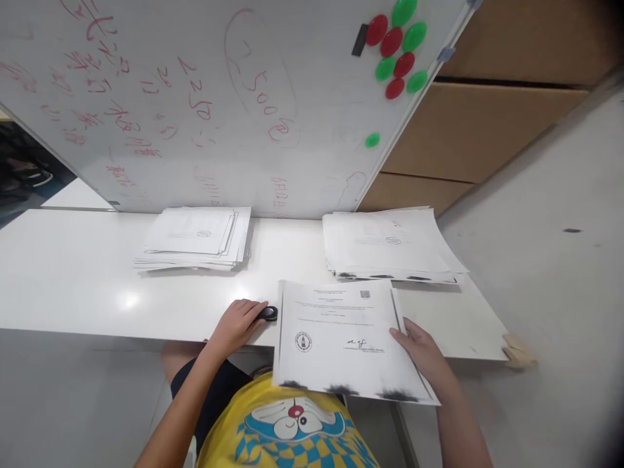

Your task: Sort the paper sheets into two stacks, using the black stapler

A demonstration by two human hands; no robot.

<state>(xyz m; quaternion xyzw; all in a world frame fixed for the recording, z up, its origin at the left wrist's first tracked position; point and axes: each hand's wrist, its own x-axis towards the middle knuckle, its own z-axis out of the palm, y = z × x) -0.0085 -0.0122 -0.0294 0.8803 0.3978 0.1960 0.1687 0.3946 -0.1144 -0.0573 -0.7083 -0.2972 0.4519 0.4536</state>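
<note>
At the table's front edge, my right hand (420, 348) grips the right edge of a printed document (336, 331), thumb on top and the other fingers partly beneath. The document carries a round seal, a signature, a square code and black smudges along its lower edge. A second sheet edge shows at its right side. Its lower part hangs over my lap. My left hand (240, 328) lies on the table with its fingers closed on a small black object (268, 314) with a pale oval end, just left of the document. The rest of that object is hidden.
Paper stacks lie at the back of the white table (88, 279): a left stack (190, 234) and a right stack (385, 240). Behind stands a whiteboard (195, 97) with red writing and several round magnets. Cardboard boxes (433, 140) and a wall are on the right.
</note>
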